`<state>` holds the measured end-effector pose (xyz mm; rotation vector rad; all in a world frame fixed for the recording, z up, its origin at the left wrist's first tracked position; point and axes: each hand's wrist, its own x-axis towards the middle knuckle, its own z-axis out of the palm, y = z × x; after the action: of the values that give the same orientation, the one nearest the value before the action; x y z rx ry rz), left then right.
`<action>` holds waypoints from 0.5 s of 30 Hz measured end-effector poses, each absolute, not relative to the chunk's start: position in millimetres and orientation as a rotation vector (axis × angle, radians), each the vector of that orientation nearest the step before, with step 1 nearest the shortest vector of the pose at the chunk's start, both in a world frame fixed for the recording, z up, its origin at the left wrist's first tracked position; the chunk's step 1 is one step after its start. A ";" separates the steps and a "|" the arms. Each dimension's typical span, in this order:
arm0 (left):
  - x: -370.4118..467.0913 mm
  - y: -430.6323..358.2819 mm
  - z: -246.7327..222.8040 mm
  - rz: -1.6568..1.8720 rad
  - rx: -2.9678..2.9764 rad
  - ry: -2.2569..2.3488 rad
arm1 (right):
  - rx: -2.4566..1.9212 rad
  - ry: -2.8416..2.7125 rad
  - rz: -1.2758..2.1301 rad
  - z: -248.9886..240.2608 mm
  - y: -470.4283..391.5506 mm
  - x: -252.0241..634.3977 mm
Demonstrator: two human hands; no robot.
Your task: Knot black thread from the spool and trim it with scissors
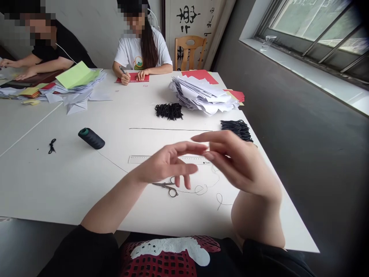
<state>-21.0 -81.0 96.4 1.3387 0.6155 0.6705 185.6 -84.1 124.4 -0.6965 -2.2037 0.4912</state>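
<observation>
In the head view, centre, the left hand (167, 165) and right hand (245, 165) meet at the fingertips; I cannot tell whether either grip holds anything. Thin black thread (112, 161), centre-left, seems uncut; bundled black cord loops (169, 111), upper centre, look finished.

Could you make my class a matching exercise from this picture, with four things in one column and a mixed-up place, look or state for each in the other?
Column 1
1. Thread spool
2. Scissors
3. Ruler
4. Clear cup

Column 2
A. Standing on the windowsill
B. Metal, with ring handles, partly hidden by the left hand
C. Black, with a green end, lying on its side
D. See-through, flat and straight, with a marked scale

Right pairs: 1-C, 2-B, 3-D, 4-A
</observation>
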 end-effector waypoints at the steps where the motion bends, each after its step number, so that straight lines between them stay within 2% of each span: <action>1: -14.3 -82.1 95.4 0.622 1.352 0.628 | -0.716 -2.253 0.512 122.1 -83.2 180.4; 7: -33.6 -77.4 104.1 0.591 1.415 0.699 | -0.787 -2.285 0.575 115.7 -74.7 176.6; 13: -101.5 -71.5 123.3 0.939 1.480 0.656 | -0.800 -2.169 0.591 125.1 -69.1 205.7; 15: -132.4 -70.5 122.0 1.062 1.515 0.781 | -0.908 -2.092 0.539 127.2 -69.2 218.7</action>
<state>-132.4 -70.5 122.0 1.5147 0.7806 1.0616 218.7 -69.2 127.2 -0.9078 -2.0915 0.5391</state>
